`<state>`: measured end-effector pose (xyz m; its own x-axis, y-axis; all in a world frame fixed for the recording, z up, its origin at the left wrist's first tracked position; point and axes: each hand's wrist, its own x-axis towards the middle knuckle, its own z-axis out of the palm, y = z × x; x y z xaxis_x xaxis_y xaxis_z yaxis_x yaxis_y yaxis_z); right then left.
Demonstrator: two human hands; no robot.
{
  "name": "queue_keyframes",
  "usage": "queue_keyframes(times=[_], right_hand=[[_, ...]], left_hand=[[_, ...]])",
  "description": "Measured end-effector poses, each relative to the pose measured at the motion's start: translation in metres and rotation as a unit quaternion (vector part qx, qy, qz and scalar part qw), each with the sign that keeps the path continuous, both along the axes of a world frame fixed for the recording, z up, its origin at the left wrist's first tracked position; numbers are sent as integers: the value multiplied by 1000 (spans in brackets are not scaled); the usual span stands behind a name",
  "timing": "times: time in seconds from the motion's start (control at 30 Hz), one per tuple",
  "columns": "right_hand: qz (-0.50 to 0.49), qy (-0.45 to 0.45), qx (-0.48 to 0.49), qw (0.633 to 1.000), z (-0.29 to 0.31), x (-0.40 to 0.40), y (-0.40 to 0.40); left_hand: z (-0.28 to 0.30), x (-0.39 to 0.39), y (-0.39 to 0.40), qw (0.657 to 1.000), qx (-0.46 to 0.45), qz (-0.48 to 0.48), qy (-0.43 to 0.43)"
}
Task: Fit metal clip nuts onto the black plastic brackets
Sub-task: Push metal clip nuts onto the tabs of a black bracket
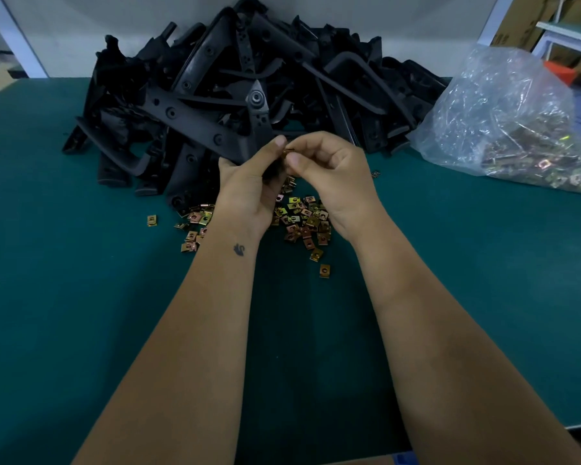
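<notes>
My left hand (249, 186) grips the lower end of a long black plastic bracket (198, 124) that slants up to the left over the pile. My right hand (332, 169) pinches a small brass-coloured clip nut (288, 150) between thumb and forefinger, right at the bracket end beside my left thumb. Whether the nut sits on the bracket is hidden by the fingers. Several loose clip nuts (302, 219) lie scattered on the green table (81, 297) under both hands.
A big heap of black brackets (282, 68) fills the back of the table. A clear plastic bag (517, 122) holding many clip nuts lies at the right. Cardboard boxes and a shelf stand beyond the right edge.
</notes>
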<state>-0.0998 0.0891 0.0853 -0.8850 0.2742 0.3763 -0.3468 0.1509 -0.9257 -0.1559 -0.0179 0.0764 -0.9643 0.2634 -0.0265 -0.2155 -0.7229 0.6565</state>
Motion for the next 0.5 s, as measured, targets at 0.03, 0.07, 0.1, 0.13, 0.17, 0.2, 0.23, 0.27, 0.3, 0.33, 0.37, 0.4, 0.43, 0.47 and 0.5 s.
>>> queue_keyframes(times=[0.03,0.07,0.1,0.13,0.17,0.2,0.23,0.27,0.3,0.33,0.37,0.4,0.43,0.47,0.5], right_hand=[[-8,-6,-10,1000,0,0,1],[-20,-14,-24,999,0,0,3],[-34,-22,-43,998,0,0,6],[-46,-28,-64,997,1,0,8],[-54,-30,-86,994,1,1,10],[-59,-30,-108,992,1,1,12],[-60,-30,-128,989,2,2,13],[-59,-31,-147,987,3,2,14],[-56,-30,-164,984,4,2,15],[-51,-29,-179,982,4,2,15],[-45,-28,-192,980,5,2,14],[-41,-28,-202,978,6,2,14],[-39,-29,-209,977,6,2,13],[-38,-31,-214,976,6,1,12],[-36,-34,-218,975,6,1,12]], left_hand=[[0,0,0,1000,-7,3,-5],[0,0,1,1000,-19,9,-7],[0,0,1,999,-40,18,-4],[0,0,1,997,-69,27,4],[-1,0,1,995,-99,31,15],[-1,0,2,991,-125,30,27],[-1,0,2,988,-148,25,39],[-2,1,2,984,-169,17,49],[-2,2,2,981,-185,5,57],[-2,3,3,978,-197,-9,63],[-2,3,3,976,-204,-25,69],[-2,4,4,974,-210,-39,74],[-2,5,4,971,-218,-50,81],[-2,6,4,969,-224,-55,86],[-2,6,4,967,-229,-59,90]])
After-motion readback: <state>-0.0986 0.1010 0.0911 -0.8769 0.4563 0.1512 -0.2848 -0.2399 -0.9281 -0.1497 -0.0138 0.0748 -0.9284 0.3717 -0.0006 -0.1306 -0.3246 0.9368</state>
